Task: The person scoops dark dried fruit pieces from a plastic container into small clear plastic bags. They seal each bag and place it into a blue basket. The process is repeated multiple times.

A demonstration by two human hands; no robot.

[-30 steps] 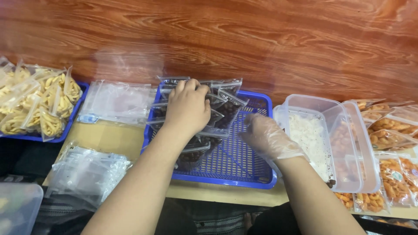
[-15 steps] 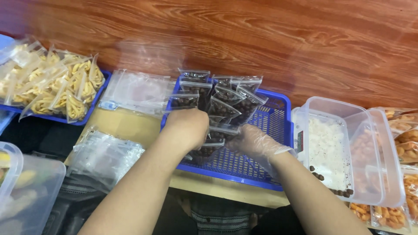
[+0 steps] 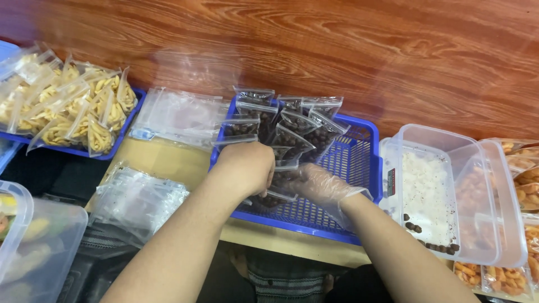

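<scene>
Both hands meet over the blue basket [image 3: 359,163]. The bare left hand [image 3: 244,168] and the gloved right hand [image 3: 323,188] together grasp one clear pouch of dark pieces [image 3: 275,196]. More filled pouches [image 3: 292,126] stand behind.

Both hands [image 3: 281,179] drew back to the basket's [image 3: 359,151] near edge.

Single head view, steeply downward, close over the blue basket [image 3: 353,163].

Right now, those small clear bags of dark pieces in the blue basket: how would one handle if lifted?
Each small bag is thin clear film, so probably floppy and slippery. Loose round pieces likely shift and sag to the bottom. In the blue basket they lean on each other, so neighbours may topple.
</scene>
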